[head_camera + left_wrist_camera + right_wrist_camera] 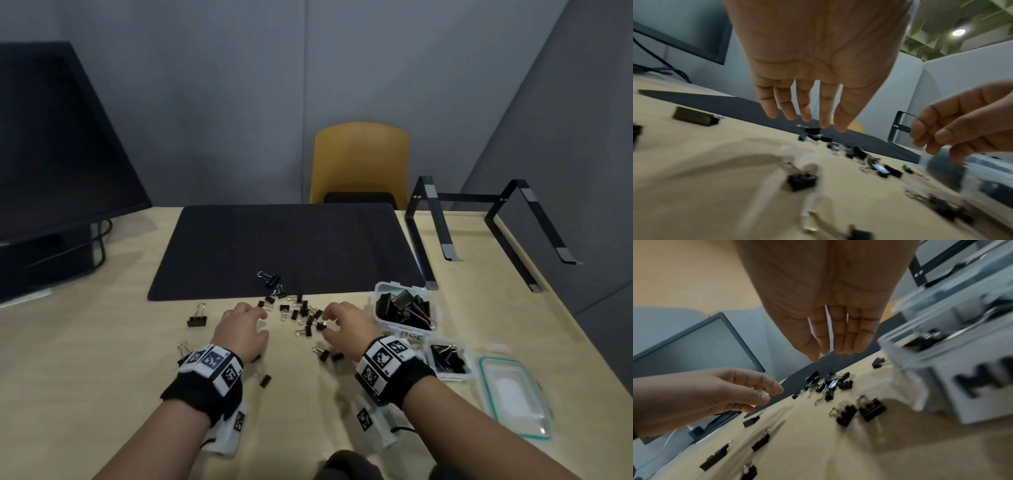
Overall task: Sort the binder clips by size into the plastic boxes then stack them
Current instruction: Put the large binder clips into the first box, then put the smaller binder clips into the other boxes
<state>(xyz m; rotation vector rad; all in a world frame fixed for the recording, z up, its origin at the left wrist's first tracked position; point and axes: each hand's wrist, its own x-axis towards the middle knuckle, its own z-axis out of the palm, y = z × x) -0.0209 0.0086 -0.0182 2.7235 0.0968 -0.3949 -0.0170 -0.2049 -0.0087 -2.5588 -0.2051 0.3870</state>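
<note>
Several small black binder clips [301,313] lie heaped on the wooden table just before the black mat. My left hand [262,323] hovers at the heap's left edge, fingers straight and holding nothing [807,120]. My right hand [329,323] hovers over the heap's right side with loosely bent fingers, and nothing shows in it [830,353]. One bigger clip [197,321] sits alone to the left. A clear box of large clips [411,335] stands right of my right hand. A smaller clear box [428,356] with medium clips stands nearer me.
A clear lid with a teal seal [513,394] lies at the right. More clips [270,278] rest on the black mat [274,240]. A dark monitor [51,154] stands at the left, a black laptop stand [445,240] at the back right, and a yellow chair [359,161] behind the table.
</note>
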